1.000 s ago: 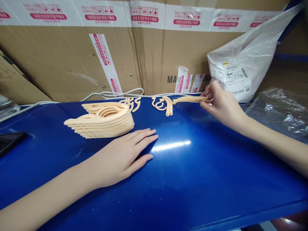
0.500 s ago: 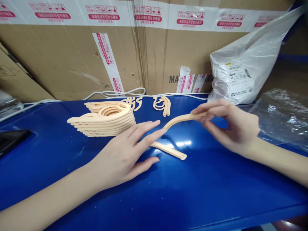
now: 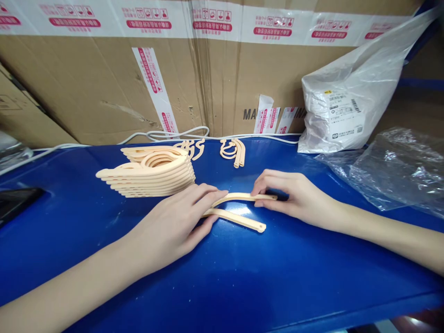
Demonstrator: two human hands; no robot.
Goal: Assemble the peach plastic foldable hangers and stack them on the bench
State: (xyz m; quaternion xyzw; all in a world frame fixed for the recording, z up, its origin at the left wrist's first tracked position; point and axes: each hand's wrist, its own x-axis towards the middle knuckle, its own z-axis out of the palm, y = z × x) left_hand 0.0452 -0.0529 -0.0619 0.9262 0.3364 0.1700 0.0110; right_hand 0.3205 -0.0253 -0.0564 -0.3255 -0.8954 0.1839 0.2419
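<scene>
Two peach plastic curved arm pieces lie in the middle of the blue table. My left hand grips the near ends of both, mainly the lower arm piece. My right hand pinches the far end of the upper arm piece against the table. A stack of several assembled peach hangers sits just left of my left hand.
Small peach hooks and more curved pieces lie at the table's back by a white cable. Taped cardboard boxes form the back wall. A white parcel bag and crumpled clear plastic sit at right. A dark object lies far left.
My right hand brought curved pieces from the table's back to the middle and lowered one onto the surface. My left hand moved from lying flat to gripping the pieces' near ends.
</scene>
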